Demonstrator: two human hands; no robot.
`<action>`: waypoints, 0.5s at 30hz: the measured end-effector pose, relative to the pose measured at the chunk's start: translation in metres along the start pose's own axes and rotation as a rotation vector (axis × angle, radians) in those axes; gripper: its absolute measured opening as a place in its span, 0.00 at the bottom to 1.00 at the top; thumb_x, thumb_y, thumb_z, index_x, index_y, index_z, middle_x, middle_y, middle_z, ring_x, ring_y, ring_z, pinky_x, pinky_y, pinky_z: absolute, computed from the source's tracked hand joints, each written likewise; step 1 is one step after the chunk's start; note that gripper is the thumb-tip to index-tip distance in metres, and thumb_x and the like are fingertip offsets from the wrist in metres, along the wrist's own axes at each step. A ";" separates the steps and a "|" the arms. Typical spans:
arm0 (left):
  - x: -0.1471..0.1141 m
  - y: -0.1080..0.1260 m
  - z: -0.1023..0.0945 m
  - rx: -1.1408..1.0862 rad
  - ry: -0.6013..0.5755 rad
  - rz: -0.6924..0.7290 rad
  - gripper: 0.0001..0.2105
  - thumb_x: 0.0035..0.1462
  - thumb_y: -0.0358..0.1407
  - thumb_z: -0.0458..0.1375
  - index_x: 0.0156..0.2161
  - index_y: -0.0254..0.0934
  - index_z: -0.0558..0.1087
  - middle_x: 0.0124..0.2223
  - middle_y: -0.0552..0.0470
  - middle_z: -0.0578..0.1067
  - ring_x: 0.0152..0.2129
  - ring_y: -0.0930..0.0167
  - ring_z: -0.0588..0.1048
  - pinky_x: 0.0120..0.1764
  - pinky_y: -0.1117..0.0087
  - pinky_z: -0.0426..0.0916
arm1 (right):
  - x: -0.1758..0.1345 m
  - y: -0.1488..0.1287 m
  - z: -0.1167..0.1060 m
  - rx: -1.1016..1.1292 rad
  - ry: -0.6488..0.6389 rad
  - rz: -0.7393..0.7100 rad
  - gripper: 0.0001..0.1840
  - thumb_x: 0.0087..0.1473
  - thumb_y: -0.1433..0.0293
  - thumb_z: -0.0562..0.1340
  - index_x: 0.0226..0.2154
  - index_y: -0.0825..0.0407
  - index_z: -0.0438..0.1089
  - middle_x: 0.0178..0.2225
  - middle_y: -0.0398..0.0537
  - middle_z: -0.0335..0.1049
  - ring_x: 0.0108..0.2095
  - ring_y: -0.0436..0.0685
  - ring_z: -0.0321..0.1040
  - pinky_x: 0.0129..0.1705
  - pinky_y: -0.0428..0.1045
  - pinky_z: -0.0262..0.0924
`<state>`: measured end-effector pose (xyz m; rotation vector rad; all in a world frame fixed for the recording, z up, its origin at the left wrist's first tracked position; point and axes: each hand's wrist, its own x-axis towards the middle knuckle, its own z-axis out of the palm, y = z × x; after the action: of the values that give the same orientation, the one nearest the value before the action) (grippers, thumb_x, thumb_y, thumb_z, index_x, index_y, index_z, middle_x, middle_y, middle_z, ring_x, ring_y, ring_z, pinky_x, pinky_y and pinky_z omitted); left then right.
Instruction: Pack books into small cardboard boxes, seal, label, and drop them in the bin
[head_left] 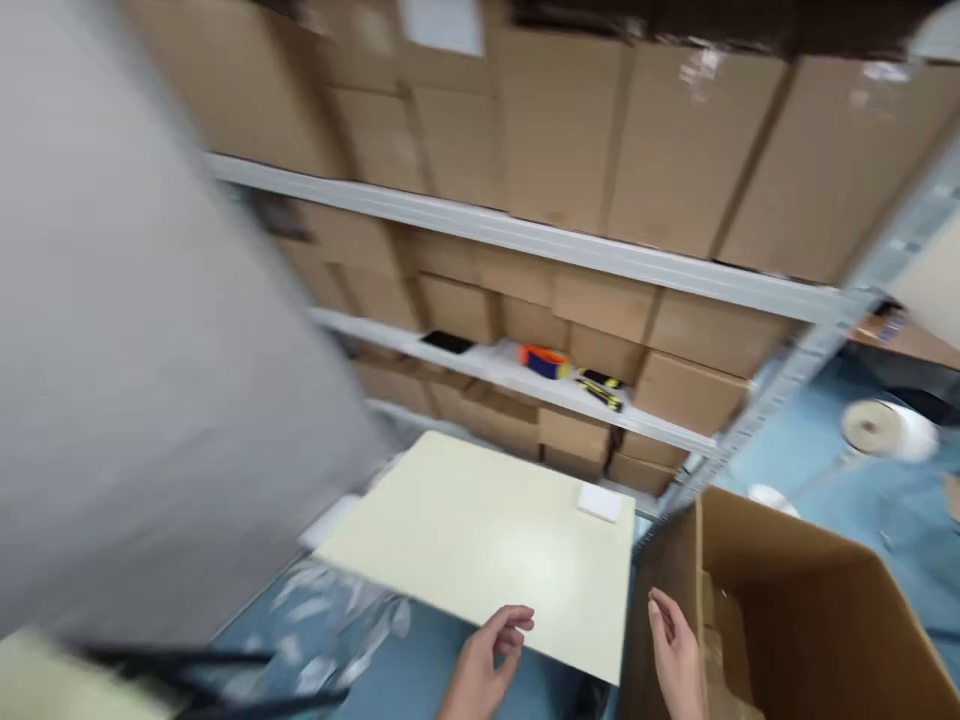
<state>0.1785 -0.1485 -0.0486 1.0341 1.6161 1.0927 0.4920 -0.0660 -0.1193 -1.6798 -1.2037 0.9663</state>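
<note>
My left hand [484, 662] hovers at the near edge of a pale cream tabletop [465, 530]. Its fingers curve loosely with a gap to the thumb, and nothing shows between them. My right hand [676, 655] is beside the left wall of a tall open cardboard box [795, 535]; whether it touches the box I cannot tell. Its fingers are fairly straight and it holds nothing. A small white stack, perhaps paper or labels [599, 502], lies at the tabletop's far right corner.
Metal shelving [525, 235] packed with cardboard boxes stands behind the table. A middle shelf carries a black flat item [448, 342], an orange and blue tape roll [544, 361] and yellow-black cutters [600, 392]. Crumpled plastic [337, 620] litters the blue floor; a white roll [889, 430] lies right.
</note>
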 end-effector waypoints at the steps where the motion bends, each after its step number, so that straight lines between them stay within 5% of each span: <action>1: -0.023 -0.006 -0.019 -0.038 0.089 -0.021 0.16 0.45 0.42 0.64 0.42 0.45 0.84 0.41 0.44 0.86 0.39 0.56 0.83 0.45 0.58 0.78 | -0.009 -0.012 0.024 -0.012 -0.091 -0.046 0.41 0.50 0.32 0.62 0.46 0.49 0.83 0.52 0.63 0.84 0.55 0.78 0.81 0.56 0.64 0.79; 4: -0.090 -0.020 -0.055 -0.125 0.326 -0.072 0.19 0.43 0.39 0.62 0.43 0.45 0.84 0.41 0.45 0.86 0.38 0.56 0.83 0.46 0.57 0.78 | -0.037 -0.048 0.095 -0.067 -0.361 -0.208 0.42 0.50 0.31 0.62 0.43 0.48 0.84 0.49 0.62 0.85 0.52 0.77 0.83 0.56 0.65 0.79; 8: -0.172 -0.026 -0.078 -0.199 0.649 -0.162 0.21 0.40 0.36 0.60 0.43 0.44 0.84 0.42 0.46 0.86 0.38 0.58 0.82 0.46 0.58 0.77 | -0.092 -0.097 0.169 -0.118 -0.759 -0.441 0.37 0.57 0.35 0.61 0.45 0.48 0.84 0.50 0.60 0.85 0.51 0.74 0.83 0.53 0.63 0.80; 15: -0.308 -0.053 -0.085 -0.411 1.238 -0.256 0.20 0.43 0.39 0.60 0.44 0.41 0.81 0.43 0.44 0.86 0.37 0.60 0.82 0.49 0.57 0.77 | -0.201 -0.158 0.233 -0.213 -1.417 -0.695 0.30 0.63 0.43 0.61 0.47 0.49 0.84 0.50 0.59 0.84 0.53 0.70 0.82 0.57 0.59 0.77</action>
<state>0.1649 -0.4700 -0.0150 -0.2593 2.1692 1.9366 0.1793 -0.1855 -0.0323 -0.3467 -2.5886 1.5875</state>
